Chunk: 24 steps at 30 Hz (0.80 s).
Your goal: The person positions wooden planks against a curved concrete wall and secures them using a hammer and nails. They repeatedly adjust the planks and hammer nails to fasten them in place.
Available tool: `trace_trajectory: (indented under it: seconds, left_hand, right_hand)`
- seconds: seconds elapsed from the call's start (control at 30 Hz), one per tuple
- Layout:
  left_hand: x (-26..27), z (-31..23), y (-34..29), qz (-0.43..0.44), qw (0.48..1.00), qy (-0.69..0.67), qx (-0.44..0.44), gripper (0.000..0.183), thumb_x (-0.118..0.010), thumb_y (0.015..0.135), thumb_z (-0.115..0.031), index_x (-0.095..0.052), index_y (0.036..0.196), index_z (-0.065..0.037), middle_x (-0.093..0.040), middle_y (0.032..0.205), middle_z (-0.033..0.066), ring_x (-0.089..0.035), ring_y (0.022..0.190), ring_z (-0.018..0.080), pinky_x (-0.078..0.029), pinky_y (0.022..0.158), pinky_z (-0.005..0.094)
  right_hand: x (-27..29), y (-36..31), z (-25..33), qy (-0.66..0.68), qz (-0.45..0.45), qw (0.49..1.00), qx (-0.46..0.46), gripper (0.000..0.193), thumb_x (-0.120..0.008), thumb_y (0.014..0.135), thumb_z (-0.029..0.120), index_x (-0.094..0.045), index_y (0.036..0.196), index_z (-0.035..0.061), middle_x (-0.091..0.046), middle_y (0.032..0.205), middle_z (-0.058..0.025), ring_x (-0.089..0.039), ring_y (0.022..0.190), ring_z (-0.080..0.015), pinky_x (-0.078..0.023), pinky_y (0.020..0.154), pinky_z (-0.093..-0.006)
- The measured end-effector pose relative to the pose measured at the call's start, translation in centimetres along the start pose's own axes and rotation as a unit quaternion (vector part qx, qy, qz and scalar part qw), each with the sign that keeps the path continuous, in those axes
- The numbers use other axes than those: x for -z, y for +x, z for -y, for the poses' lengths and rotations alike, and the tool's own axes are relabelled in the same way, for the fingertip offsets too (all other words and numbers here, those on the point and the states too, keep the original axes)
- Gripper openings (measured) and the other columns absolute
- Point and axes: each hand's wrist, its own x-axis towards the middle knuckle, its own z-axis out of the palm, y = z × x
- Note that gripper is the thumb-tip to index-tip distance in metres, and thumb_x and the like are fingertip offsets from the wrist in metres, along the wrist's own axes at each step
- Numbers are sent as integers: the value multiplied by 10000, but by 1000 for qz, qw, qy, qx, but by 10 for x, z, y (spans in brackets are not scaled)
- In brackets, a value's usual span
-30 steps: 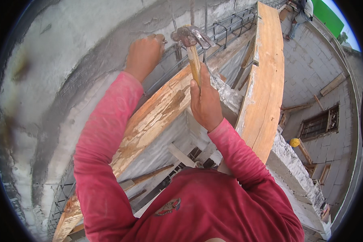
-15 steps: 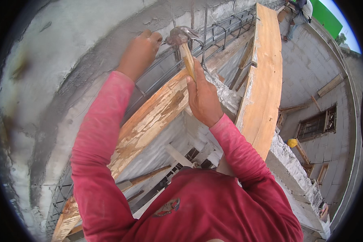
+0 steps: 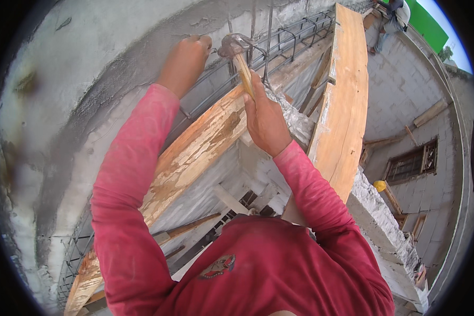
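Observation:
My right hand (image 3: 268,118) is closed round the wooden handle of a claw hammer (image 3: 236,47), whose metal head points up towards the wall. Just left of the hammer head, my left hand (image 3: 186,60) is closed against the grey plastered wall (image 3: 116,73). Its fingertips pinch something small, of which only a dark tip shows beside the hammer head; what it is I cannot make out. Behind and below both hands runs a cage of steel reinforcing bars (image 3: 289,42), with upright bars rising past the hammer.
A weathered timber plank (image 3: 195,152) slants below my left arm. A wide wooden board (image 3: 347,100) stands to the right of my right hand, beside a rough concrete edge (image 3: 379,210). Deep gaps open beneath. Another person (image 3: 392,21) is at the far upper right, near a block wall (image 3: 395,105).
The hammer head has shifted slightly left, closer to my left hand. Both hands keep their grip, and my left hand has moved a little up along the wall.

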Motion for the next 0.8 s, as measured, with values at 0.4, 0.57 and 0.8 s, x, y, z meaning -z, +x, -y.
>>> trace_trajectory:
  seconds: [0.4, 0.57, 0.8]
  left_hand:
    - [-3, 5, -2, 0, 1000, -3, -14, 89, -698, 936, -113, -717, 989, -43, -698, 1011, 177, -692, 929, 422, -554, 820, 501]
    - [1, 5, -4, 11, 1000, -5, -9, 98, -693, 939, -111, -717, 992, -33, -707, 1018, 181, -694, 938, 422, -551, 826, 502]
    - [4, 8, -3, 22, 1000, -14, -4, 132, -697, 942, -104, -678, 1039, -18, -729, 1016, 206, -702, 951, 426, -550, 828, 508]
  right_hand:
    - [2, 2, 5, 40, -26, 999, 23, 558, -498, 1075, 141, -304, 1585, 24, -680, 1062, -367, -672, 922, -544, -525, 773, -583]
    - [11, 7, 12, 27, -6, 999, 25, 562, -507, 1069, 135, -305, 1578, 13, -680, 1060, -375, -674, 927, -545, -516, 757, -581]
    - [10, 10, 15, 34, -2, 999, -2, 543, -486, 1084, 159, -317, 1584, 30, -685, 1007, -362, -676, 918, -547, -517, 786, -566]
